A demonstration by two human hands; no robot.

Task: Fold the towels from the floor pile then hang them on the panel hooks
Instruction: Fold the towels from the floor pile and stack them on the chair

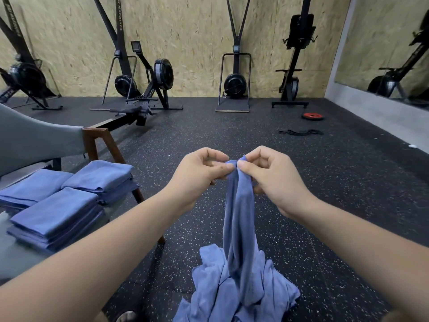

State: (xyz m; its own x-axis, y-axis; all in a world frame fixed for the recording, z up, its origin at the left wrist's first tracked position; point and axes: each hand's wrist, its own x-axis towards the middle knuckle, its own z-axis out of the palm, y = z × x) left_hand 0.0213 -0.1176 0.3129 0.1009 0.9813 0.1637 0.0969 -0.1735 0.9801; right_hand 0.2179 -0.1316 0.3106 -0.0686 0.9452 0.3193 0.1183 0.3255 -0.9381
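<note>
Both the left hand (199, 175) and the right hand (276, 180) pinch the top edge of a blue towel (239, 217), which hangs limp below the fingertips onto the floor pile (216, 293); soft and light, it probably wants gripping at its two top corners.

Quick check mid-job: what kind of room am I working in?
Most likely a gym: a rowing machine and a ski trainer stand by the wall, and a red weight plate lies on the speckled rubber floor.
</note>
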